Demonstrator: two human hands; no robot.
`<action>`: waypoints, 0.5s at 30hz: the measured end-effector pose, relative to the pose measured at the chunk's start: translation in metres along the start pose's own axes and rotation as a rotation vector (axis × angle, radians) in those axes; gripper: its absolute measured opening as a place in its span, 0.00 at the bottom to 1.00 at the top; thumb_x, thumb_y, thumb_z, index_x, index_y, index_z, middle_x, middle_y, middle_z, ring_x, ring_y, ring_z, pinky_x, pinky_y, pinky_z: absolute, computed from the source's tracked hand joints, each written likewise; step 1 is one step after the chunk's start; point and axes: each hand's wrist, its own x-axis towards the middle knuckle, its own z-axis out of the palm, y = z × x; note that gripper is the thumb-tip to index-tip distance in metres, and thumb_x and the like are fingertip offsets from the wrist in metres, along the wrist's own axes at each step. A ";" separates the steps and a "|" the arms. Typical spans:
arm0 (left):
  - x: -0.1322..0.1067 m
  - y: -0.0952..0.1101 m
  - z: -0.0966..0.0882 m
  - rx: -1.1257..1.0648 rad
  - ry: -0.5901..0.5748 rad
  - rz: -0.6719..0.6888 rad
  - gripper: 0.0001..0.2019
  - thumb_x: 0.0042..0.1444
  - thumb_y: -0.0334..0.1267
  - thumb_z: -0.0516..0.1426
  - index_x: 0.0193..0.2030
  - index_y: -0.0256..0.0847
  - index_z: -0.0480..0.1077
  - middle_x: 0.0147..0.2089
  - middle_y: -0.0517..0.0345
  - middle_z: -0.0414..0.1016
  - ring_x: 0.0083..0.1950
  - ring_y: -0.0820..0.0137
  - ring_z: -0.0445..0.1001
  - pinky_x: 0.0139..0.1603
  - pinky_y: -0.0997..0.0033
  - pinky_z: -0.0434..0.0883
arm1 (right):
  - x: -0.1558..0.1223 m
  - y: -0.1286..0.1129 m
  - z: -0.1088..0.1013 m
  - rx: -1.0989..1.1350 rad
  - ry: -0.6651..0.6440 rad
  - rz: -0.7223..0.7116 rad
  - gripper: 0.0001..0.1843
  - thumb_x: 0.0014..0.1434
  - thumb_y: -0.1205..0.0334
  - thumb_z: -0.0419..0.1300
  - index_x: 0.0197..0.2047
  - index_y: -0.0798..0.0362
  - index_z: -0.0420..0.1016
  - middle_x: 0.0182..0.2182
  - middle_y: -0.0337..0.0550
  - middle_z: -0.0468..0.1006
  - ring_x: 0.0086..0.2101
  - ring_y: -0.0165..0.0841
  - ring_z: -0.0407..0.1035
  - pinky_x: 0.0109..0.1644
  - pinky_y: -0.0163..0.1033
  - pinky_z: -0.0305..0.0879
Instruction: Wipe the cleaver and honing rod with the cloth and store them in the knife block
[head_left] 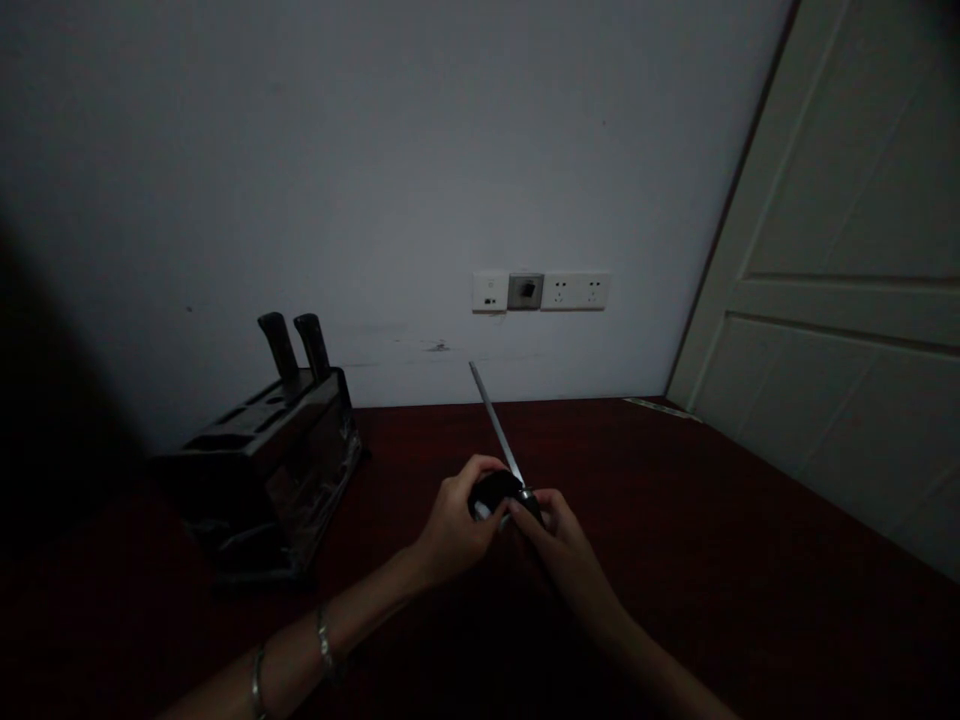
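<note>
My right hand [566, 545] is closed around the black handle of a sharpening steel [495, 420]. Its slim grey rod points away from me and to the left, towards the wall. Fingers of my left hand [457, 520] grip a round black object [491, 490] with a pale patch low on its left side; it looks like a roll of tape, but the dim light hides its exact kind. This object touches or nearly touches the steel just by the collar of the handle. Both thumbs meet close together there, and most of the handle is hidden by my right hand.
To the left on the dark red table [420, 440] stands a black knife block [300, 480], with two black-handled knives [295, 345] upright in its slots. Behind is a pale wall with sockets and switches [540, 291]. A light panelled door [832, 300] borders the right side.
</note>
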 end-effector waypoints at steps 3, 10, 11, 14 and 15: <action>0.000 -0.001 0.001 -0.021 0.010 -0.001 0.09 0.53 0.32 0.55 0.41 0.39 0.62 0.36 0.57 0.72 0.37 0.72 0.72 0.36 0.75 0.67 | 0.000 0.002 0.001 0.023 0.015 -0.001 0.20 0.46 0.47 0.62 0.31 0.53 0.61 0.18 0.31 0.67 0.18 0.25 0.61 0.20 0.29 0.55; 0.002 -0.004 -0.005 -0.030 -0.050 0.051 0.07 0.54 0.32 0.54 0.41 0.38 0.62 0.35 0.56 0.73 0.35 0.72 0.72 0.34 0.74 0.67 | -0.003 0.000 0.001 0.090 -0.060 0.032 0.19 0.47 0.48 0.62 0.30 0.53 0.61 0.13 0.28 0.65 0.12 0.22 0.56 0.14 0.28 0.50; 0.002 -0.003 -0.005 -0.031 -0.048 0.062 0.07 0.54 0.32 0.54 0.41 0.38 0.61 0.35 0.55 0.73 0.35 0.72 0.72 0.34 0.74 0.67 | -0.003 -0.001 0.001 0.110 -0.061 0.029 0.19 0.47 0.48 0.62 0.30 0.53 0.62 0.14 0.29 0.66 0.13 0.22 0.58 0.15 0.28 0.52; 0.001 -0.001 -0.006 -0.039 -0.044 0.086 0.07 0.55 0.32 0.53 0.41 0.38 0.61 0.35 0.55 0.73 0.34 0.72 0.72 0.34 0.74 0.68 | -0.004 -0.003 0.000 0.159 -0.068 0.031 0.18 0.47 0.49 0.63 0.29 0.54 0.63 0.15 0.32 0.68 0.15 0.23 0.61 0.17 0.28 0.53; 0.001 0.000 -0.007 -0.038 -0.048 0.095 0.07 0.55 0.32 0.53 0.41 0.38 0.61 0.35 0.54 0.73 0.34 0.72 0.72 0.33 0.74 0.68 | -0.004 -0.003 0.000 0.172 -0.074 0.027 0.18 0.47 0.50 0.63 0.29 0.54 0.63 0.15 0.32 0.68 0.15 0.23 0.61 0.17 0.28 0.53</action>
